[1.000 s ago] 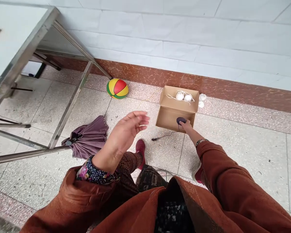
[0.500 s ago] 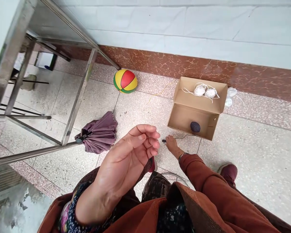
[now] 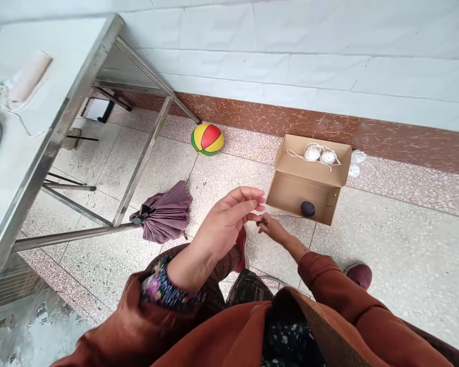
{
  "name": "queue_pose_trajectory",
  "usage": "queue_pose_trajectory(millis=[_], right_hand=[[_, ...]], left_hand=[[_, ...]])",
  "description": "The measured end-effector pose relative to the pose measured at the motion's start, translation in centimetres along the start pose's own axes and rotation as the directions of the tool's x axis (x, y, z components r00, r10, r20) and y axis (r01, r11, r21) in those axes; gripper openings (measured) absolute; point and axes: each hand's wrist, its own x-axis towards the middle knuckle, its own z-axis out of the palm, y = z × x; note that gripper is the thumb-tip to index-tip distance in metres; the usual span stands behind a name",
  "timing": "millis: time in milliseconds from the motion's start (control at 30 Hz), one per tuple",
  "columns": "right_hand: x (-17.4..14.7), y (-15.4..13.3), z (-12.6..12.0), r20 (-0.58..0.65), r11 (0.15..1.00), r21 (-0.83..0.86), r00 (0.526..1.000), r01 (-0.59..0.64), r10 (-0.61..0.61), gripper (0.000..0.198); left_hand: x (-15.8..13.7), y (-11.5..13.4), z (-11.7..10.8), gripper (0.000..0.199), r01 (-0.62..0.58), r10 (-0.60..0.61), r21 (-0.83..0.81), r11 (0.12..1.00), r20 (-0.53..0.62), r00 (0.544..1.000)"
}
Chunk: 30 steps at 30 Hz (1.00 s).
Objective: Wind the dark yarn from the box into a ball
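My left hand (image 3: 229, 216) is raised in front of me, palm turned inward, fingers loosely bent and apart; nothing shows in it. Just beyond its fingertips, my right hand (image 3: 274, 229) has its fingers closed on dark yarn, of which a small dark bit shows at the fingertips. A thin strand runs from there toward a dark yarn ball (image 3: 308, 208) inside an open cardboard box (image 3: 285, 191). Two white yarn balls (image 3: 320, 154) with loose strands lie in the box's lid. Whether the hands touch is unclear.
A colourful ball (image 3: 207, 139) sits by the wall. A folded purple umbrella (image 3: 168, 211) lies beside the metal table frame (image 3: 143, 160). Right of the box are white bundles (image 3: 355, 163). My red shoes (image 3: 358, 275) stand on the tiled floor.
My right hand has lifted from near the floor with the dark yarn. My left hand has moved right and come close to it in view. The camera view has tilted, showing more tabletop.
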Motion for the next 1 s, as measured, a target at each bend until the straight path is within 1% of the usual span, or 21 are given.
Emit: queue_pose_trajectory(millis=[33, 67, 100, 167, 200, 233, 267, 300, 367, 433, 500, 567, 600, 633, 700, 767, 800, 833, 900, 967, 1000], right_hand=[[-0.9, -1.5, -1.2, -0.016, 0.999, 0.025, 0.999, 0.028, -0.028, 0.009], [-2.0, -3.1, -2.5, -0.061, 0.993, 0.082, 0.995, 0.083, -0.078, 0.008], [-3.2, -4.9, -3.9, -0.080, 0.982, 0.105, 0.986, 0.154, -0.146, 0.008], [-5.9, -8.8, -6.4, -0.130, 0.961, 0.005, 0.953, 0.275, -0.272, 0.008], [-7.4, -10.6, -7.5, -0.160, 0.942, -0.069, 0.928, 0.329, -0.336, 0.008], [-8.9, -12.2, -8.4, -0.189, 0.926, -0.124, 0.908, 0.357, -0.375, 0.007], [-10.4, -13.6, -9.0, -0.215, 0.918, -0.155, 0.895, 0.364, -0.391, 0.006], [-11.9, -14.7, -9.5, -0.235, 0.912, -0.179, 0.884, 0.370, -0.404, 0.006], [-14.8, -16.1, -10.0, -0.282, 0.908, -0.199, 0.866, 0.368, -0.413, 0.008], [-17.4, -16.6, -10.1, -0.346, 0.910, -0.187, 0.842, 0.371, -0.414, 0.009], [-19.7, -16.8, -10.0, -0.433, 0.906, -0.154, 0.798, 0.393, -0.420, 0.011], [-21.6, -16.8, -9.7, -0.507, 0.894, -0.109, 0.749, 0.435, -0.427, 0.017], [-22.4, -16.8, -9.5, -0.518, 0.887, -0.086, 0.739, 0.455, -0.430, 0.023], [-23.0, -16.7, -9.1, -0.507, 0.881, -0.069, 0.744, 0.467, -0.435, 0.028], [-24.0, -16.4, -7.9, -0.414, 0.886, -0.065, 0.796, 0.458, -0.442, 0.032], [-24.7, -15.8, -6.3, -0.308, 0.895, -0.133, 0.840, 0.426, -0.446, 0.027], [-25.0, -15.5, -5.4, -0.297, 0.895, -0.176, 0.845, 0.410, -0.445, 0.024], [-25.5, -15.3, -4.6, -0.315, 0.886, -0.237, 0.831, 0.399, -0.458, 0.023], [-26.6, -15.3, -3.4, -0.376, 0.843, -0.384, 0.770, 0.376, -0.515, 0.022], [-28.1, -15.9, -3.0, -0.377, 0.768, -0.521, 0.707, 0.372, -0.598, 0.023], [-28.9, -16.3, -3.1, -0.362, 0.729, -0.570, 0.681, 0.378, -0.637, 0.023]], left_hand=[[0.2, -0.4, 0.0, 0.019, -0.039, 0.037, 0.082, 0.996, 0.022, 0.999], [0.4, -0.9, 0.1, 0.022, -0.096, 0.091, 0.182, 0.979, 0.038, 0.995], [0.5, -1.3, 0.2, 0.026, -0.156, 0.143, 0.294, 0.943, 0.065, 0.988], [0.7, -2.2, 0.4, 0.039, -0.272, 0.235, 0.502, 0.821, 0.137, 0.962], [0.7, -2.6, 0.5, 0.044, -0.321, 0.254, 0.555, 0.768, 0.196, 0.947], [0.6, -2.9, 0.7, 0.042, -0.361, 0.265, 0.569, 0.739, 0.247, 0.932], [0.4, -3.2, 0.9, 0.035, -0.379, 0.266, 0.563, 0.735, 0.276, 0.924], [0.0, -3.4, 1.2, 0.029, -0.377, 0.245, 0.546, 0.748, 0.301, 0.922], [-1.1, -3.9, 2.0, 0.025, -0.369, 0.239, 0.466, 0.804, 0.314, 0.919], [-2.8, -4.3, 3.1, 0.025, -0.334, 0.228, 0.334, 0.881, 0.320, 0.920], [-4.7, -4.9, 4.3, 0.027, -0.282, 0.217, 0.176, 0.943, 0.317, 0.923], [-6.7, -5.5, 5.5, 0.030, -0.230, 0.210, 0.032, 0.973, 0.306, 0.929], [-7.6, -5.7, 6.0, 0.032, -0.209, 0.207, -0.027, 0.978, 0.301, 0.931], [-8.4, -5.9, 6.4, 0.034, -0.192, 0.206, -0.076, 0.978, 0.298, 0.932], [-9.7, -6.1, 6.9, 0.038, -0.169, 0.205, -0.143, 0.975, 0.292, 0.934], [-10.5, -6.0, 7.0, 0.039, -0.180, 0.219, -0.160, 0.970, 0.271, 0.937], [-10.9, -6.0, 7.0, 0.038, -0.201, 0.233, -0.147, 0.969, 0.251, 0.940], [-11.2, -5.9, 7.0, 0.036, -0.231, 0.253, -0.120, 0.966, 0.224, 0.941], [-11.7, -5.9, 7.0, 0.030, -0.308, 0.313, -0.058, 0.950, 0.162, 0.936], [-12.3, -6.0, 7.0, 0.025, -0.375, 0.377, -0.039, 0.926, 0.107, 0.920], [-12.5, -6.1, 7.1, 0.024, -0.396, 0.400, -0.060, 0.916, 0.081, 0.913]])
